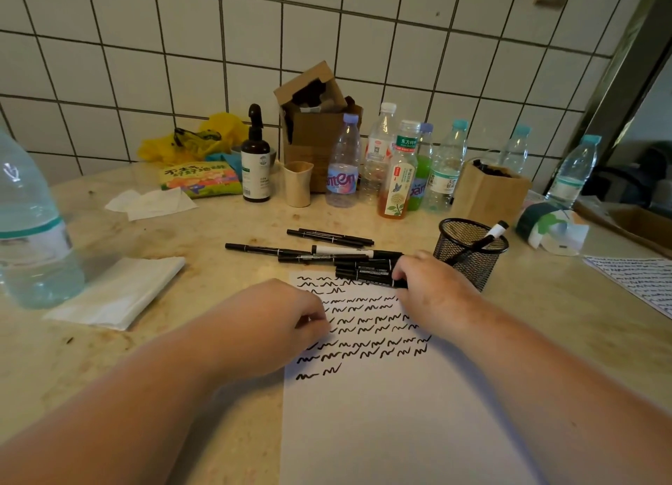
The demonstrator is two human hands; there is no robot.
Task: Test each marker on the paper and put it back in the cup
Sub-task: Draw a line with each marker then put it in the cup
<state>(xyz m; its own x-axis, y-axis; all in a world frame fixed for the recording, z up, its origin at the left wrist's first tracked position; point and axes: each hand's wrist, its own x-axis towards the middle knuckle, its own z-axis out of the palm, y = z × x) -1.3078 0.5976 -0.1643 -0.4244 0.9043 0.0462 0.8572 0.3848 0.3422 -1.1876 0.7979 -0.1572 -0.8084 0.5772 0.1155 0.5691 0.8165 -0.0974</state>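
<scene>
As our right hand (432, 288) fingers pinch a marker (367, 276), light, stiff, slick, we'd grip mid-barrel; left hand (280, 321) curled, pinning paper (381, 412).

Markers (327, 255) behind paper (381, 412); cup (469, 255) right, seemingly holding one marker.

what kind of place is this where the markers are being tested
Probably a home or small workroom counter: a white tiled wall, a worn stone-look countertop, and drink bottles standing along the wall.
</scene>
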